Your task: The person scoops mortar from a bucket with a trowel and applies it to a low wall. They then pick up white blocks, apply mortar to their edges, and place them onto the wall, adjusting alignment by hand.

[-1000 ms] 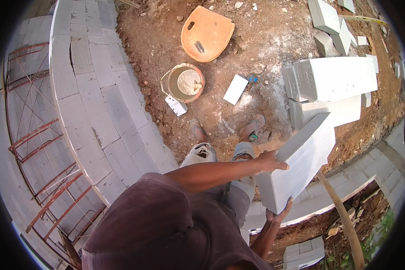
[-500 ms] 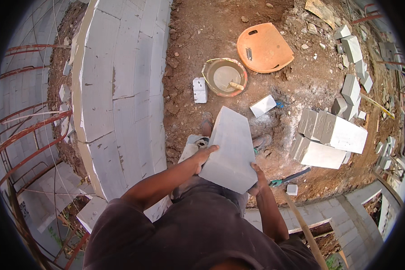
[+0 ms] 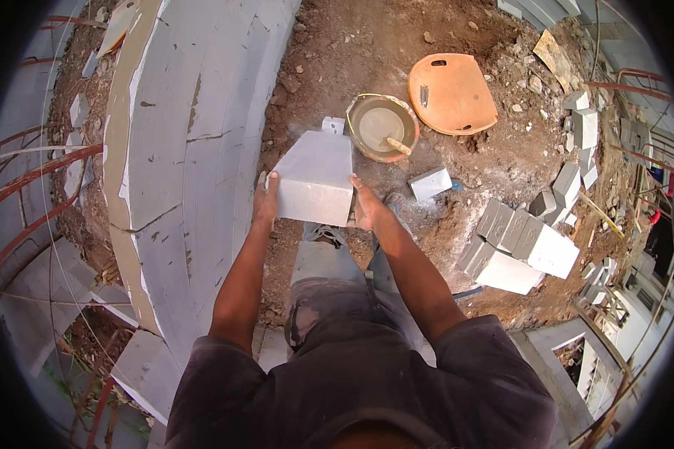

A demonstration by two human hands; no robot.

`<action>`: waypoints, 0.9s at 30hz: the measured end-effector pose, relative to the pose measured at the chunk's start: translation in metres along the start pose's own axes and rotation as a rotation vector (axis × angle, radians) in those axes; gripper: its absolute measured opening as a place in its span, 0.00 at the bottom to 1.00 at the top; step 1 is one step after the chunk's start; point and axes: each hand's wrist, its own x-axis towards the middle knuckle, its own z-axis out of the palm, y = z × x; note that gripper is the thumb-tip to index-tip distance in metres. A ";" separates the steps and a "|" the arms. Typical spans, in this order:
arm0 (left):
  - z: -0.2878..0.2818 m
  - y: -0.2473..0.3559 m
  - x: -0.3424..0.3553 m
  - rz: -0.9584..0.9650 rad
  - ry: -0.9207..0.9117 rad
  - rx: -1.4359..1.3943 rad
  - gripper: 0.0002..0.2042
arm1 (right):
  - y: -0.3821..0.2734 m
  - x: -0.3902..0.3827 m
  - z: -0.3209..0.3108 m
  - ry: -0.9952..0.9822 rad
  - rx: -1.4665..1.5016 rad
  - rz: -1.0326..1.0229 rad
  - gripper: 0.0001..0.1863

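A large pale grey concrete block (image 3: 314,176) is held between my two hands in front of my legs. My left hand (image 3: 266,198) presses its left side, thumb near the upper edge. On the opposite side my right hand (image 3: 363,203) grips the block, fingers partly hidden behind it. To the left runs a block wall (image 3: 210,150) with a strip of grey mortar (image 3: 123,142) along its top. Just beyond the held block stands a bucket (image 3: 384,127) of grey mix, a handled tool (image 3: 398,145) resting in it.
An orange plastic panel (image 3: 453,93) lies on the dirt behind the bucket. A small white block (image 3: 430,183) sits to the right, near stacked blocks (image 3: 550,251). More blocks (image 3: 584,129) line the far right. Red metal bars (image 3: 45,176) stand beyond the wall.
Both hands have carried the block left toward the wall and farther from my body, turning it so its end faces me. My view has shifted too.
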 end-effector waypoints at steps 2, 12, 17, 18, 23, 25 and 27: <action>-0.006 -0.013 0.015 0.136 0.088 0.174 0.46 | -0.002 0.008 -0.006 0.008 0.003 0.082 0.50; 0.021 -0.015 -0.008 0.341 0.174 0.340 0.38 | -0.113 0.148 -0.188 0.646 -1.637 -0.463 0.20; 0.041 0.030 0.003 0.437 0.297 0.380 0.42 | -0.181 0.251 -0.229 0.847 -1.925 -0.765 0.19; 0.041 0.032 0.010 0.461 0.333 0.341 0.43 | -0.190 0.269 -0.230 0.837 -1.972 -0.746 0.19; 0.044 0.064 0.034 0.403 0.352 0.263 0.46 | -0.194 0.326 -0.237 0.876 -1.951 -0.536 0.22; 0.045 0.069 0.039 0.432 0.349 0.234 0.42 | -0.198 0.323 -0.239 0.792 -1.872 -0.406 0.25; 0.047 0.080 0.042 0.440 0.297 0.277 0.39 | -0.190 0.309 -0.254 0.770 -1.843 -0.490 0.26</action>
